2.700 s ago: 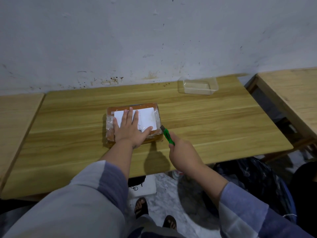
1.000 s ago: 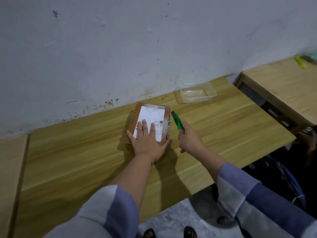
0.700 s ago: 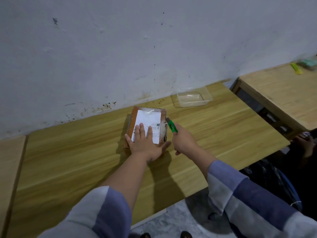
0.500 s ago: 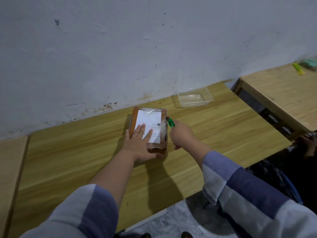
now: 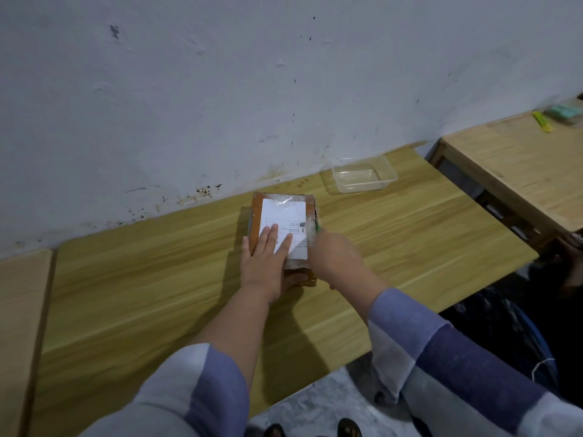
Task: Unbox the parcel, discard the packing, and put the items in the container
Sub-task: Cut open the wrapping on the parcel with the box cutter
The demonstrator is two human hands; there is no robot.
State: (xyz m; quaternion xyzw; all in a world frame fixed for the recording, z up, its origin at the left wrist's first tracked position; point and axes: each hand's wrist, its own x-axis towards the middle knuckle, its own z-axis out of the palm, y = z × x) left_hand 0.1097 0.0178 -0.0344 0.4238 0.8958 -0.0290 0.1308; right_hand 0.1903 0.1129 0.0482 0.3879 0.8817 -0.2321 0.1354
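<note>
L hand (image 5: 265, 263) flat on parcel (image 5: 284, 216); R hand (image 5: 334, 257) prob. grips cutter (image 5: 318, 228).

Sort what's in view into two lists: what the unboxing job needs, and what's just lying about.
Needed for the job:
taped parcel, pressed flat by the left hand
green box cutter, gripped by the right hand
clear plastic container

Lying about:
yellow-green item and teal item on the side table

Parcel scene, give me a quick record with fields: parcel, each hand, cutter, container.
parcel: brown box with white label, wrapped in clear film, flat on the table
left hand: fingers flat on the label, pressing down
right hand: grips the cutter at the parcel's right edge
cutter: green, mostly hidden
container: clear tub near the wall, nothing visible inside
</note>
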